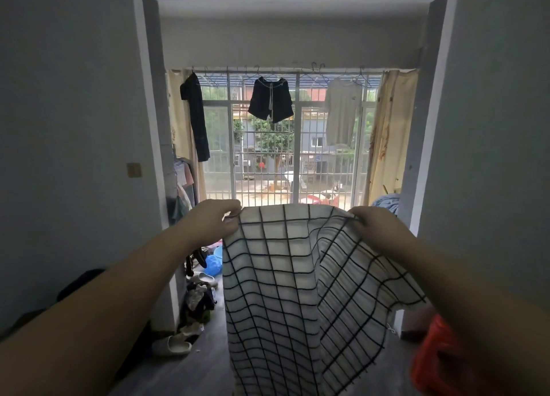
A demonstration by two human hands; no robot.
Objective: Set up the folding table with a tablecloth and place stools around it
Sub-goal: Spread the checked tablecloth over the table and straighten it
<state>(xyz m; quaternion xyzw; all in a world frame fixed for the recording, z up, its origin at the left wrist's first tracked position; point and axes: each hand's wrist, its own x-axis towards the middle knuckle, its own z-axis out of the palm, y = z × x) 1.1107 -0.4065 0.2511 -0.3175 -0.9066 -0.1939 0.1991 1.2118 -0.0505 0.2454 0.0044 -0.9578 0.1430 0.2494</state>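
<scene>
holding checked tablecloth (285,276) up between left hand (217,220) and right hand (375,223).

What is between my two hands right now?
In the head view, the top edge of the white black-checked tablecloth spans from the left hand to the right hand, each pinching a corner; the rest hangs below.

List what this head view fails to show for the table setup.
- Folding table: not visible; the held-up checked tablecloth blocks the floor ahead.
- Red object, lower right: blurred, behind the right forearm; possibly a stool.
- Tablecloth's bottom hem: cut off by the lower edge.
</scene>
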